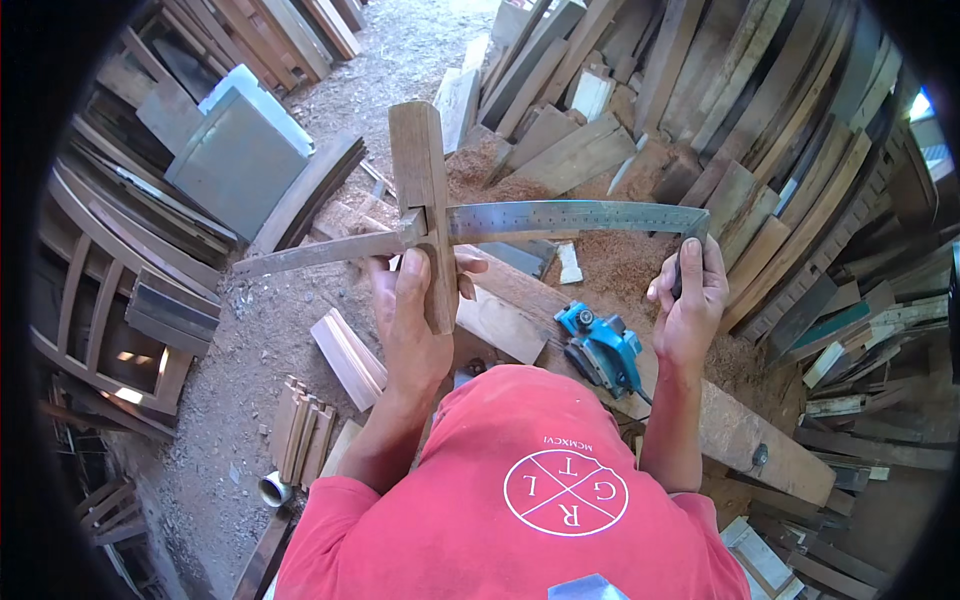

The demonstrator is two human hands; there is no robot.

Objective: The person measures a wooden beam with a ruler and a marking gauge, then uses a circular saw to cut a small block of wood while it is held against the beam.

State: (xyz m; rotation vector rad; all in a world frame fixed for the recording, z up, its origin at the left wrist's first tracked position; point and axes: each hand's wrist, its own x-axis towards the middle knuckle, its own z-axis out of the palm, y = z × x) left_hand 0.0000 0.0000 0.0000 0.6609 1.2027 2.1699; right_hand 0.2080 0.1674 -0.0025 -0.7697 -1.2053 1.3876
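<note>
In my left hand (405,300) is a wooden marking gauge: a thick upright block (418,165) crossed by a thin wooden bar (320,253) that sticks out to the left. My thumb presses on the block's near face, and the other fingers wrap behind it. My right hand (695,290) grips the dark handle of a metal try square. Its long marked blade (575,217) reaches left to the gauge's block, level with the bar; whether blade and block touch I cannot tell. Both tools are held up above the wooden workpiece.
Below my hands a blue electric planer (603,345) rests on a long wooden beam (740,430) amid sawdust. Stacked boards (740,100) lean at the right and back. Left of me lie cut wood pieces (300,430), a grey box (240,155) and curved wooden frames (75,290).
</note>
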